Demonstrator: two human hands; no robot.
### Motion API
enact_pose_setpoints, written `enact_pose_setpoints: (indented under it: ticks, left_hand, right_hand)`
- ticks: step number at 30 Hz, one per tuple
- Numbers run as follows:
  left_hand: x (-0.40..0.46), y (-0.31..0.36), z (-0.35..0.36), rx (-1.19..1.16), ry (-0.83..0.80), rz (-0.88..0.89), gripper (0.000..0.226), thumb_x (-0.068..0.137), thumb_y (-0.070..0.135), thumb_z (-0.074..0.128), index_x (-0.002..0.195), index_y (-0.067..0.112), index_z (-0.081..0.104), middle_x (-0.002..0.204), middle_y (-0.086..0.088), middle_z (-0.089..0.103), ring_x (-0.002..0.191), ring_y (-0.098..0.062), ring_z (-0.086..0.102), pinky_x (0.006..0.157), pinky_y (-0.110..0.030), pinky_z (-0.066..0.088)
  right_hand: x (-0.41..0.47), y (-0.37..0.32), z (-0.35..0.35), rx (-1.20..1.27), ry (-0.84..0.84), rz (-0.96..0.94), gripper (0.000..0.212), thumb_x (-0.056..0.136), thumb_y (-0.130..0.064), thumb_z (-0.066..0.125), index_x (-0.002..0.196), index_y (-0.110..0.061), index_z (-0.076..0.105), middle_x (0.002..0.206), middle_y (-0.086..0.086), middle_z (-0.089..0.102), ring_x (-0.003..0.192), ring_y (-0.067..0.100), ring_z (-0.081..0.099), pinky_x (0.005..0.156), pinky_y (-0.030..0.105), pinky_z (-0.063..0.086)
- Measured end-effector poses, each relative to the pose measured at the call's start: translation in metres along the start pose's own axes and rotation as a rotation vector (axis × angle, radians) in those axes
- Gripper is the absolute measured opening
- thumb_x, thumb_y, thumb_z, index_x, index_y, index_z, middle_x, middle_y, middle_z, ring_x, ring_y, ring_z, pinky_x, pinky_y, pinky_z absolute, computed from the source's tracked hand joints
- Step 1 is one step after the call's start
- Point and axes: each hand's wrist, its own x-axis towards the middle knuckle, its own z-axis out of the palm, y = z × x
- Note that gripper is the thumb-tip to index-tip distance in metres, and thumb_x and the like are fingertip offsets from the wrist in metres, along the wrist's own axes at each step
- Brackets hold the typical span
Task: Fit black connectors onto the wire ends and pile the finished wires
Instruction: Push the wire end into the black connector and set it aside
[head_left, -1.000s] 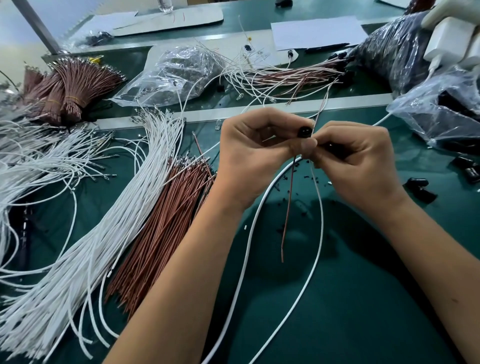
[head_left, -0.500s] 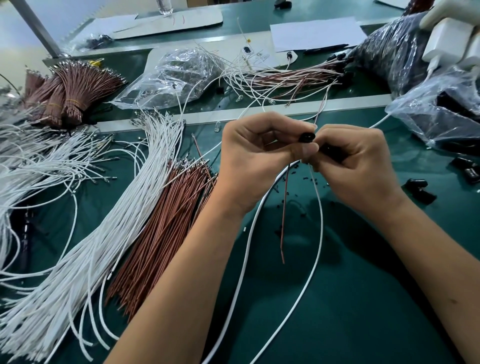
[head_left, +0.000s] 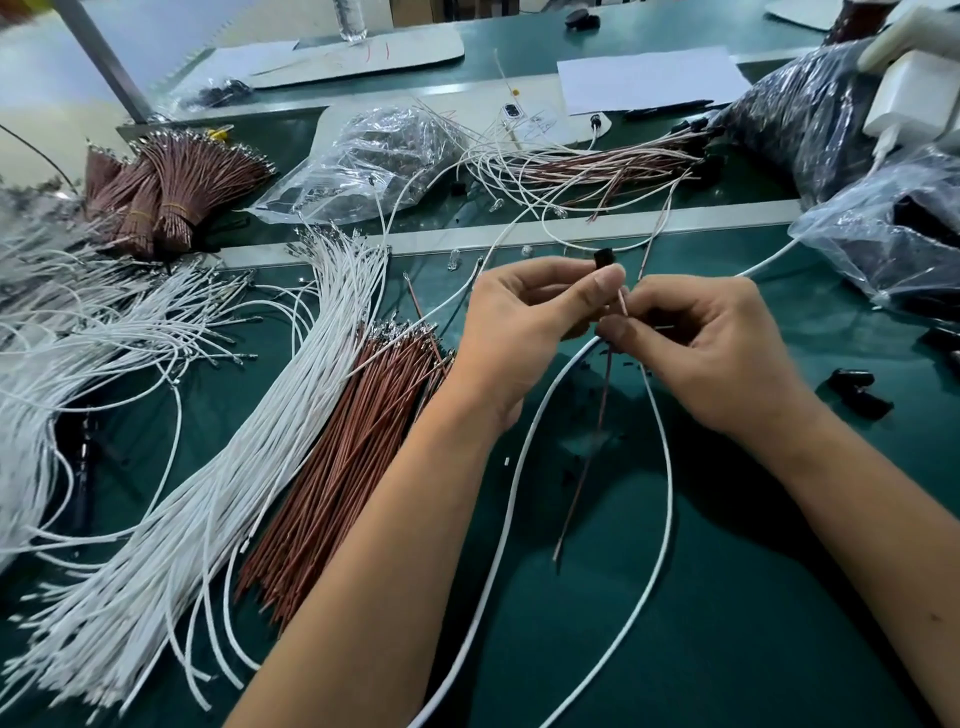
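While both hands work near the middle, the green surface (head_left: 727, 597) carries everything else. Biggest item: loose white wires (head_left: 171, 519) fanned across the left half, metal terminals pointing to the far side. Just right of them, touching, lies a bundle of brown wires (head_left: 332, 467), terminals also at the far end. Far left, banded brown wire bundles (head_left: 166, 182) stand in a clump. Far centre: a clear plastic bag (head_left: 374, 161), and right of it the pile of finished wires (head_left: 597, 166), brown and white strands mixed. Right edge: a dark bag (head_left: 810, 114) and a clear bag with black parts (head_left: 893, 234). A few loose black connectors (head_left: 857, 389) sit on the surface right of the right wrist.

Left hand (head_left: 524, 332): fingers curled, thumb and forefinger pinching a black connector (head_left: 602, 258) at its lower end, connector sticking up above the fingertips. Right hand (head_left: 717, 343): fingers curled, pinching a thin wire just beside the left thumb. A brown wire (head_left: 587, 462) hangs down from between the hands, free end above the surface. A white wire (head_left: 660, 499) loops from the hands towards the near edge. Whether a wire end is already seated in the connector cannot be told.
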Motion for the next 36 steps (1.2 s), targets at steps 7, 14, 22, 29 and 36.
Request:
enact_pose_setpoints:
  ticks: [7,14,22,29,36]
  left_hand:
    - [-0.002,-0.004,0.009,-0.121,0.107,0.036,0.013,0.086,-0.007,0.071,0.091,-0.018,0.067,0.075,-0.019,0.068,0.067,-0.025,0.064,0.07,-0.031,0.058]
    - [-0.002,-0.009,0.011,-0.11,0.196,0.015,0.025,0.081,-0.005,0.077,0.097,-0.021,0.066,0.081,-0.023,0.069,0.073,-0.028,0.065,0.081,-0.04,0.057]
    - [-0.001,-0.014,0.009,-0.023,0.205,-0.01,0.024,0.082,0.003,0.08,0.096,-0.014,0.07,0.09,-0.029,0.073,0.068,-0.019,0.068,0.065,-0.02,0.052]
    - [0.001,-0.018,0.008,0.03,0.216,-0.029,0.023,0.083,0.003,0.079,0.095,-0.015,0.07,0.074,-0.013,0.072,0.06,-0.01,0.066,0.059,-0.016,0.049]
    - [-0.002,-0.013,0.011,-0.014,0.234,-0.058,0.022,0.085,0.003,0.077,0.098,-0.013,0.068,0.082,-0.018,0.075,0.066,-0.015,0.068,0.064,-0.02,0.053]
  right_hand:
    - [0.003,-0.002,-0.001,0.04,-0.068,0.107,0.02,0.091,-0.017,0.077,0.074,-0.006,0.072,0.064,0.014,0.065,0.059,0.012,0.051,0.055,0.03,0.04]
    - [0.003,-0.005,-0.001,0.037,-0.099,0.156,0.022,0.087,-0.026,0.075,0.07,-0.012,0.072,0.062,0.019,0.062,0.056,0.015,0.045,0.053,0.033,0.034]
    - [0.002,0.001,-0.007,0.025,-0.142,0.21,0.015,0.091,-0.01,0.077,0.076,-0.011,0.076,0.063,0.003,0.068,0.057,0.008,0.052,0.055,0.02,0.041]
    - [0.003,-0.001,-0.012,0.015,-0.201,0.243,0.016,0.09,-0.011,0.078,0.075,-0.012,0.077,0.062,0.006,0.067,0.058,0.01,0.052,0.056,0.023,0.04]
    - [0.003,-0.001,-0.009,-0.009,-0.196,0.245,0.017,0.091,-0.012,0.077,0.074,-0.014,0.077,0.063,0.002,0.07,0.056,0.005,0.054,0.056,0.018,0.043]
